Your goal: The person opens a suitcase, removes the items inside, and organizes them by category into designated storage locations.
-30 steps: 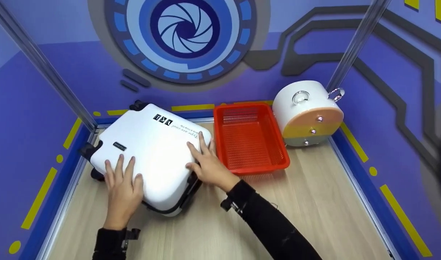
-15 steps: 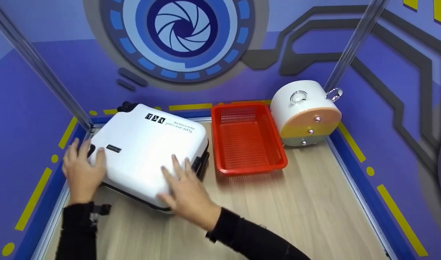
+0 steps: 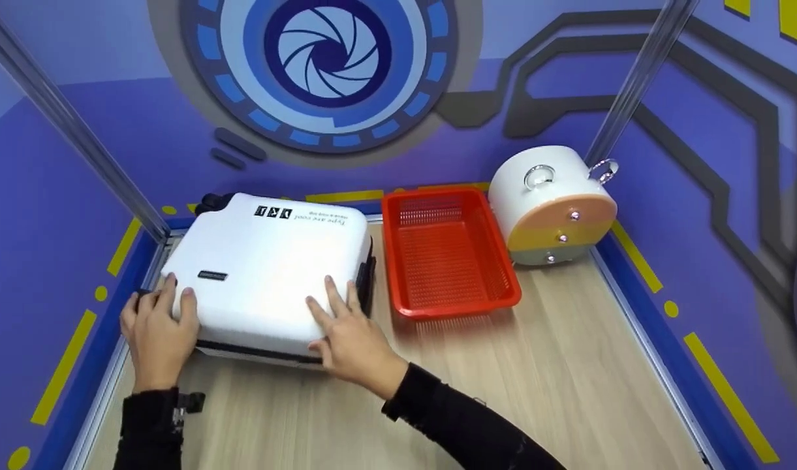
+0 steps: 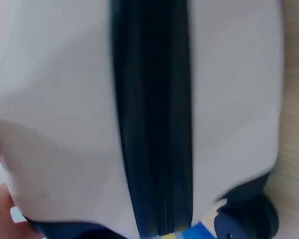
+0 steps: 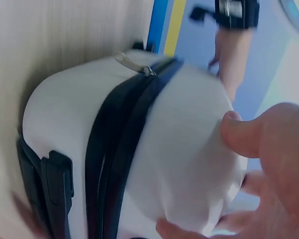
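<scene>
From the head view, a white suitcase [image 3: 274,261] lies flat at the back left corner of the table [image 3: 568,352], its wheeled end towards the left edge. The left hand [image 3: 160,333] rests at the suitcase's near left corner, fingers apart and a little bent; the right hand [image 3: 356,339] lies spread over the near right corner. Neither appears to grip. A red basket [image 3: 460,311] stands by the back edge, just beside the suitcase, and a rounded drawer box [image 3: 548,196] sits at the back right corner.

The step looks like squaring up the suitcase. An even push from both corners should keep it from swinging, and a light right hand would spare the basket a knock.

From the left wrist, a dark zip band [image 4: 154,114] runs along the suitcase's side, with a black wheel [image 4: 246,216] near the table. Only parts of the left fingers show, so their full hold cannot be told here.

From the right wrist, the right thumb and fingers are loosely spread about the rounded corner. The side handle [image 5: 57,179] and zip pull [image 5: 132,63] are best kept clear of the fingers.
</scene>
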Available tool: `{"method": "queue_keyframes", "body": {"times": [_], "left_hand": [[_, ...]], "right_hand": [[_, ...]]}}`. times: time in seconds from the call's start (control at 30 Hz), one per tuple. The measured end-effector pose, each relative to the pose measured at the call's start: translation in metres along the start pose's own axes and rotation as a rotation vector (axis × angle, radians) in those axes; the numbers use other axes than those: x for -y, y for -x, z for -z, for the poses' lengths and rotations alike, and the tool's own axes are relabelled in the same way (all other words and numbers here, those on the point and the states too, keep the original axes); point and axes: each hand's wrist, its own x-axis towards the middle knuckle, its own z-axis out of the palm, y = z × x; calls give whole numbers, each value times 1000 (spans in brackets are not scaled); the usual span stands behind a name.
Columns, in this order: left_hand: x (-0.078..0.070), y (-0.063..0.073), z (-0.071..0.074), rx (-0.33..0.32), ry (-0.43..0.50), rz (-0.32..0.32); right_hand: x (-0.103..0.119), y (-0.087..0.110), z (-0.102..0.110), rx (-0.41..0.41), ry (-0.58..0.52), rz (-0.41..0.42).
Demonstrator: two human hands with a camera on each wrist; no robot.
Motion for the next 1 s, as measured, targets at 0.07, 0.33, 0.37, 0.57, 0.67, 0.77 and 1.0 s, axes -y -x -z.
{"method": "queue_keyframes", "body": {"times": [0.07, 0.33, 0.37, 0.57, 0.67, 0.77, 1.0], "left_hand": [[-4, 15, -2, -29, -39, 1], [-39, 70, -23, -203, -176, 19], [-42, 73, -26, -223, -179, 12], [-49, 73, -32, -286, -177, -35], [-56, 72, -35, -311, -166, -63], [-64, 78, -44, -383, -104, -140], [-90, 117, -99, -230, 84, -418]], "right_hand": [[-11, -6, 3, 13, -47, -33], [-58, -37, 12, -3, -188, -92], [-62, -40, 14, -7, -189, -83], [-76, -46, 25, 13, -221, -24], [-84, -47, 30, 31, -275, -1], [-92, -48, 32, 29, -313, 25], [-101, -48, 20, -4, -348, 96]]}}
